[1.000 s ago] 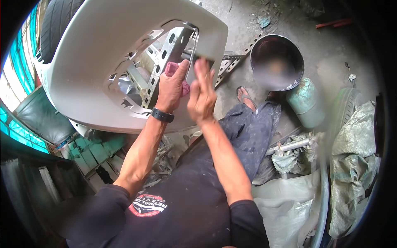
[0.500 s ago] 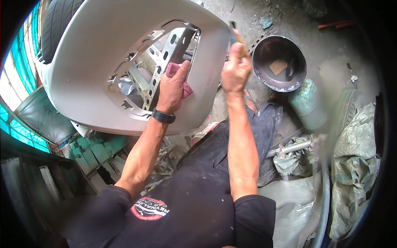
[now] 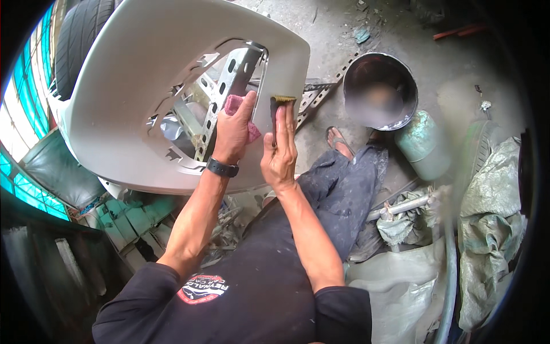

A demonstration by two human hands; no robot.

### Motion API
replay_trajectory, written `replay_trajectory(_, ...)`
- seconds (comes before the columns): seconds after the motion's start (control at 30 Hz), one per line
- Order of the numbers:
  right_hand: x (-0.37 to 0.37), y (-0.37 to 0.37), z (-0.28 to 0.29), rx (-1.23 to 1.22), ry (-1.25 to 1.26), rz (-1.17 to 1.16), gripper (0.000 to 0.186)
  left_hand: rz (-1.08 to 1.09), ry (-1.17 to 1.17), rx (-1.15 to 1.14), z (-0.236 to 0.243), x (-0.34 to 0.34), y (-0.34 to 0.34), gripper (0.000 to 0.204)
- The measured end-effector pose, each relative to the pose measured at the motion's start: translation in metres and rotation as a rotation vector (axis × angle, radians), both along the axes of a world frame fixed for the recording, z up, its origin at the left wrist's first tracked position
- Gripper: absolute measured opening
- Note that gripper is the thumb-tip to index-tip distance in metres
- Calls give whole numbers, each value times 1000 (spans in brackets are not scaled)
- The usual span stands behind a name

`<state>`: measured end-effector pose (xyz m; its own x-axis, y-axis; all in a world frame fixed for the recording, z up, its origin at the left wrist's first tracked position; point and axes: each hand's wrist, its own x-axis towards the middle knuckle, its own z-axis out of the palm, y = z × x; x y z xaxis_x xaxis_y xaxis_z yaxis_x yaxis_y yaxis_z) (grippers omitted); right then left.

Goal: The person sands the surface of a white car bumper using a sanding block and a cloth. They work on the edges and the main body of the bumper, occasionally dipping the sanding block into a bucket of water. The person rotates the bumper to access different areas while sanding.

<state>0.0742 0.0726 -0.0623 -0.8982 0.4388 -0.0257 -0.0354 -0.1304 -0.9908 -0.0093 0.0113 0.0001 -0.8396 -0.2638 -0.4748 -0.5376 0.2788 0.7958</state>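
A large pale grey bumper panel (image 3: 120,126) with a cut-out opening fills the upper left. My left hand (image 3: 232,135) grips a crumpled pink cloth (image 3: 252,133) at the opening's right side, beside a perforated metal bar (image 3: 235,69). My right hand (image 3: 281,157) holds a dark block with a yellow top edge (image 3: 282,100) against the panel's strip right of the opening, fingers long and close together along it.
A tyre (image 3: 77,40) stands behind the panel. A black bucket (image 3: 378,74) and a greenish cylinder (image 3: 418,149) sit on the grey floor (image 3: 447,74) at right. Crumpled sheeting (image 3: 487,195) lies beyond. My sandalled foot (image 3: 344,149) shows below a perforated strut (image 3: 318,97).
Since half a second ago my right hand has come back from the panel's outer edge, moving left and down with the block onto its face. My left hand keeps the cloth in much the same spot.
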Motion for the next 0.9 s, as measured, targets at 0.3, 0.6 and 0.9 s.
replay_trajectory(0.3, -28, 13, -14, -96, -106, 25, 62, 9, 18, -58, 0, -3, 6, 22)
replay_trajectory(0.6, -64, 41, -8, -223, -79, -39, 61, -16, 8, -105, 3, -1, 6, 21)
replay_trajectory(0.9, -97, 53, -4, -240, -119, -110, 58, -18, -2, -50, -6, 6, -8, 20)
